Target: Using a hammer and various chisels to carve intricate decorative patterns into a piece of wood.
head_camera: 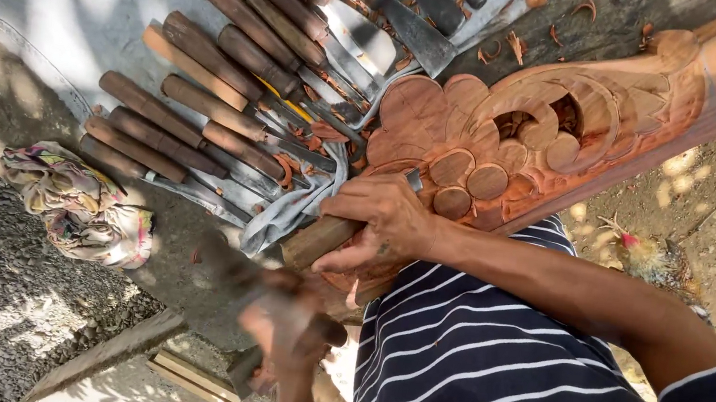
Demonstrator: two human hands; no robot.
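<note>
1. Nearest: left hand [289, 332], blurred with motion, closed round what looks like a mallet [235, 270]. The blur hides the tool's shape, so I cannot tell more.
2. Just beyond: right hand [384, 224], fist tight on the wooden handle of a chisel [322, 240]. The arm crosses a navy striped shirt [483, 368].
3. The chisel's steel tip rests on the carved wood panel [545, 133], at its near left end, beside 3 round bosses. The panel runs from centre to far right, reddish, with scrolls and a pierced hole.
4. Judgement: the step is cutting detail at the bosses, tip set and mallet mid-swing. A next strike calls for a steady chisel angle and a square hit on the handle end, clear of the gripping fingers.
5. Left, near: a crumpled patterned rag [79, 201] on the bench edge. Below it, pale wood offcuts [194, 378] on the ground.
6. Left, farther: a row of spare chisels [197, 111] with brown handles, lying on a grey cloth [284, 215] that touches the panel's end. They crowd the left side, close to the swing.
7. Far: red shavings [520, 44] scattered about.
8. Right, on the dirt: a chicken [653, 257], well apart from the work.
</note>
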